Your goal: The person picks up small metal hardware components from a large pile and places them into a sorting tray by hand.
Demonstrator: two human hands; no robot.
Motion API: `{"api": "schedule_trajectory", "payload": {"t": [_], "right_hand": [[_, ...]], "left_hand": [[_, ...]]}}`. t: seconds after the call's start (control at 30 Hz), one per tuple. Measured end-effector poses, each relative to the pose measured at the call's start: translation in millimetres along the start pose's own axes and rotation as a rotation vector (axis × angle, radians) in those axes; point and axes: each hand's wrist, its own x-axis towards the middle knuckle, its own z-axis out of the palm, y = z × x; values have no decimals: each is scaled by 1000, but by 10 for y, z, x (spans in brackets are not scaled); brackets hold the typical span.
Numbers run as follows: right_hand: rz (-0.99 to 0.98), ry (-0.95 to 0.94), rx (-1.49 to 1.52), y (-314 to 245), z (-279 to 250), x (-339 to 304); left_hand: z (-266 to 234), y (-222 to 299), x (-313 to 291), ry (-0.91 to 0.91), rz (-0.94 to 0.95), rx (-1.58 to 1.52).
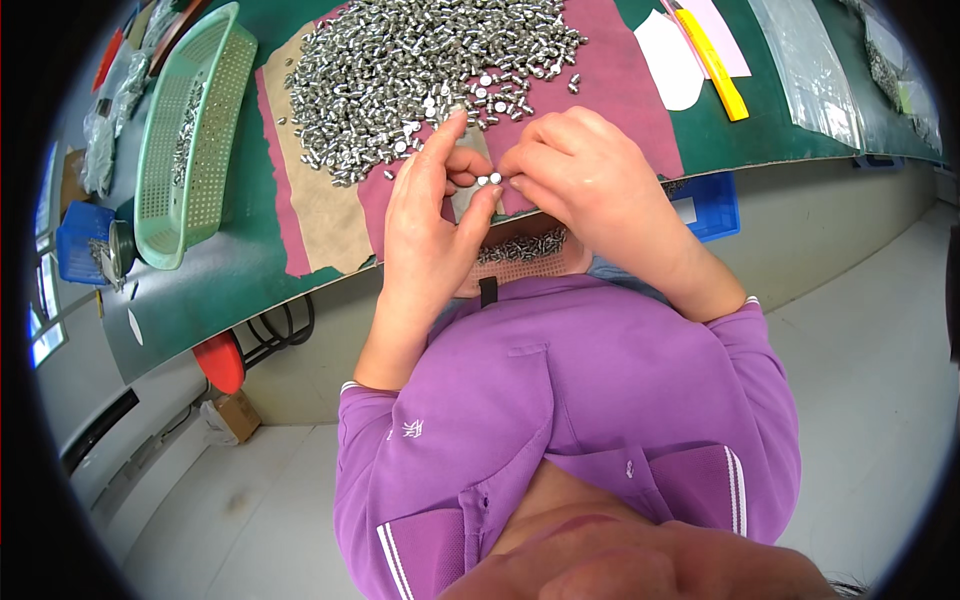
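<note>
Hands (500, 185) pinch small metal parts (489, 179) near table edge (760, 165).

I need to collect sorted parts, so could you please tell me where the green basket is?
In the head view, the green basket sits at the table's far left, left of the pile of metal parts.

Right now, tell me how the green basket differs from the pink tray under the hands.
The green basket is mint green, deep-walled and lies far to the person's left, untouched; the pink tray is pink, shallow and sits at the table edge, partly hidden beneath both hands. The green basket shows only a thin strip of metal parts inside; the pink tray shows a row of them along its top. Both are perforated plastic and hold small silver parts.
</note>
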Motion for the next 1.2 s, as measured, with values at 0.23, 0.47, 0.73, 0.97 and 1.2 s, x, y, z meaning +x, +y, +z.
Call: {"api": "schedule_trajectory", "payload": {"t": [0.23, 0.47, 0.73, 0.97, 1.2], "right_hand": [[70, 35, 111, 38, 12, -29], [188, 17, 256, 4, 15, -9], [131, 116, 46, -27, 130, -23], [123, 75, 84, -21, 71, -22], [194, 17, 131, -31, -39, -42]], "left_hand": [[-11, -12, 13, -16, -13, -15], [-13, -4, 20, -30, -14, -6], [-39, -57, 8, -23, 53, -52], [-46, -58, 3, -25, 48, -65], [-44, -51, 2, -32, 39, -18]]}}
